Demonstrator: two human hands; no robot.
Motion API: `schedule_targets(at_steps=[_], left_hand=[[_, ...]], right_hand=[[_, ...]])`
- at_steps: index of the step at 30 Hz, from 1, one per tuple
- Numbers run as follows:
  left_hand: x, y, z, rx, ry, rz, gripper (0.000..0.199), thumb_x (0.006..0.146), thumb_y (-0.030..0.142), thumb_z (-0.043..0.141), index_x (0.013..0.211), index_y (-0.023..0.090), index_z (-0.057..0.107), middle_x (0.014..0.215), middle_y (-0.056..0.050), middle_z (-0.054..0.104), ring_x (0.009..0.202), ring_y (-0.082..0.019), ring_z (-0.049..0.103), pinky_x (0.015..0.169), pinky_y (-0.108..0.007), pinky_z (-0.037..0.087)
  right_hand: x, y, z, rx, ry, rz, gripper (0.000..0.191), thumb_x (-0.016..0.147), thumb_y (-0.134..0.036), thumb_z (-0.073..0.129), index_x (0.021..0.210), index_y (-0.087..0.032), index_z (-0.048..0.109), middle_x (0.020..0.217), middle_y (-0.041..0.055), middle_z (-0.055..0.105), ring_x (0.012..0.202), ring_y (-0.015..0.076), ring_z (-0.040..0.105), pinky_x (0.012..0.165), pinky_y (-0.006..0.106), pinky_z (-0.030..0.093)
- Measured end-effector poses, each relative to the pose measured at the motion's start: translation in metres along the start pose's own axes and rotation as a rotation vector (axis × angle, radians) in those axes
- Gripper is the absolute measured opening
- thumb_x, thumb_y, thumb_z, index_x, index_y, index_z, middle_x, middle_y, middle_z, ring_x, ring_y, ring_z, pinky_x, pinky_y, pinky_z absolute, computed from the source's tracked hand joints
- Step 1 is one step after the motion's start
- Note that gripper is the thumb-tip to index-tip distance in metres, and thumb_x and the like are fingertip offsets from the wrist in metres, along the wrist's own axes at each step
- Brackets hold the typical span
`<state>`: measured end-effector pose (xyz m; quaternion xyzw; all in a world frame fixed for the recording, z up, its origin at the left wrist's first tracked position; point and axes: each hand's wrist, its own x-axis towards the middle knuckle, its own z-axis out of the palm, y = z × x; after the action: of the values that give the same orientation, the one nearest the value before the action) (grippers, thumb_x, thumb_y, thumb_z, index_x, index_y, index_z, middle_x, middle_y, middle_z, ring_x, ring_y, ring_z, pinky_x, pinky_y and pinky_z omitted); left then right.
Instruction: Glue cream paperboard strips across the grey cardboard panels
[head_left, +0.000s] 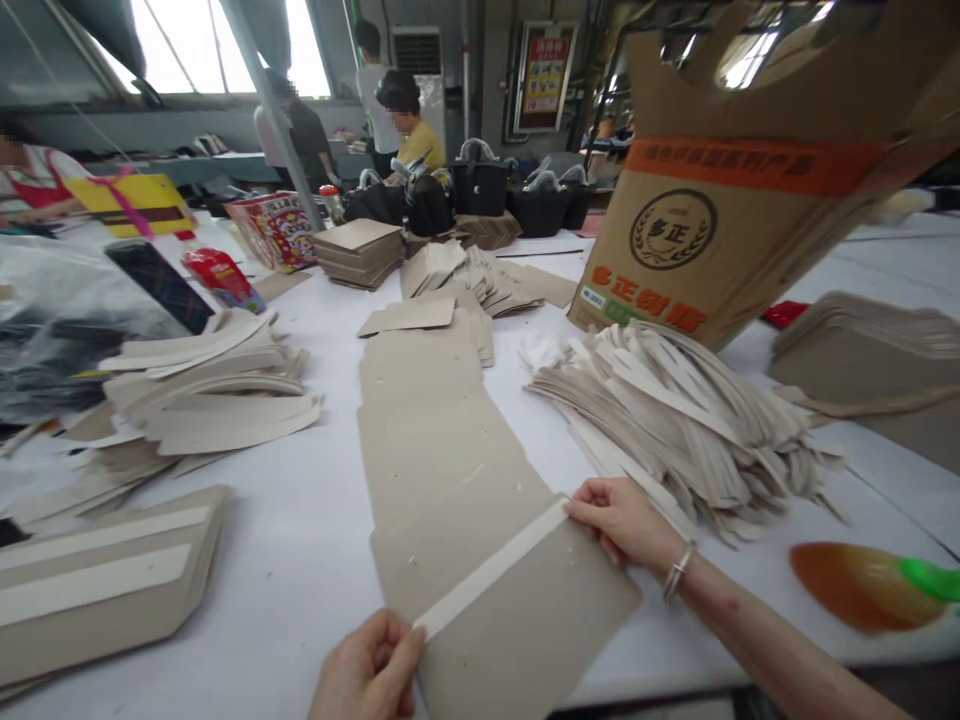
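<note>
A pale narrow strip (495, 565) lies slantwise across the nearest grey-brown board (525, 620). My left hand (371, 665) pinches the strip's lower left end, and my right hand (619, 520), with a bracelet at the wrist, pinches its upper right end. Beyond it, more overlapping boards (427, 430) run away from me in a row. On the right lies a big heap of loose strips (675, 410); another pile of strips (217, 385) is on the left. At the lower left, stacked boards (97, 590) carry two pale strips.
A tall cardboard box (675, 230) stands behind the right heap. An orange bottle with a green tip (870, 585) lies at the right. A phone (161, 285), a red bottle (221, 272) and black bags (480, 185) are farther back. Several people are in the background.
</note>
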<state>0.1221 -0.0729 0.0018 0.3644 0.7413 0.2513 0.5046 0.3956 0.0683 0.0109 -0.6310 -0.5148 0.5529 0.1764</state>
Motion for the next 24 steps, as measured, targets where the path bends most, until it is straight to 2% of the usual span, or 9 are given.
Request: schedule_targets(at_steps=[6, 11, 16, 21, 24], left_hand=[[-0.011, 0.014, -0.004, 0.011, -0.016, 0.005, 0.034, 0.072, 0.052, 0.043, 0.059, 0.021, 0.043, 0.04, 0.006, 0.051, 0.026, -0.006, 0.033, 0.032, -0.019, 0.021], [-0.013, 0.016, -0.002, 0.028, 0.011, 0.022, 0.031, 0.075, 0.049, 0.042, 0.06, 0.021, 0.041, 0.038, 0.007, 0.049, 0.025, -0.006, 0.033, 0.031, -0.019, 0.017], [-0.013, 0.017, 0.0, 0.09, 0.035, 0.057, 0.029, 0.077, 0.044, 0.039, 0.058, 0.022, 0.04, 0.037, 0.007, 0.048, 0.028, -0.008, 0.035, 0.035, -0.02, 0.022], [-0.011, 0.019, -0.006, 0.313, 0.074, 0.182, 0.028, 0.076, 0.043, 0.043, 0.058, 0.022, 0.042, 0.04, 0.007, 0.043, 0.04, -0.011, 0.044, 0.044, -0.021, 0.031], [-0.014, 0.023, -0.009, 0.502, 0.132, 0.303, 0.018, 0.078, 0.038, 0.043, 0.078, 0.022, 0.051, 0.051, 0.007, 0.047, 0.048, -0.011, 0.051, 0.051, -0.021, 0.037]], right_hand=[[-0.002, -0.002, -0.001, -0.025, -0.009, 0.004, 0.027, 0.067, -0.042, 0.057, 0.061, -0.018, 0.047, 0.043, -0.0079, 0.047, 0.023, 0.0037, 0.038, 0.026, 0.016, 0.016], [0.0, 0.002, 0.0, -0.044, -0.006, -0.027, 0.027, 0.069, -0.042, 0.056, 0.061, -0.018, 0.047, 0.043, -0.0076, 0.047, 0.023, 0.0042, 0.039, 0.026, 0.016, 0.017], [0.001, 0.005, 0.002, -0.059, 0.017, -0.044, 0.024, 0.07, -0.039, 0.055, 0.062, -0.018, 0.047, 0.043, -0.0085, 0.045, 0.023, 0.0042, 0.039, 0.025, 0.016, 0.017], [0.0, 0.004, 0.004, -0.102, 0.057, -0.083, 0.019, 0.071, -0.033, 0.055, 0.062, -0.019, 0.045, 0.038, -0.0092, 0.043, 0.022, 0.0062, 0.039, 0.023, 0.016, 0.019], [0.001, 0.004, 0.003, -0.114, 0.061, -0.125, 0.014, 0.072, -0.029, 0.054, 0.067, -0.02, 0.045, 0.04, -0.0098, 0.045, 0.022, 0.0064, 0.039, 0.023, 0.017, 0.019]])
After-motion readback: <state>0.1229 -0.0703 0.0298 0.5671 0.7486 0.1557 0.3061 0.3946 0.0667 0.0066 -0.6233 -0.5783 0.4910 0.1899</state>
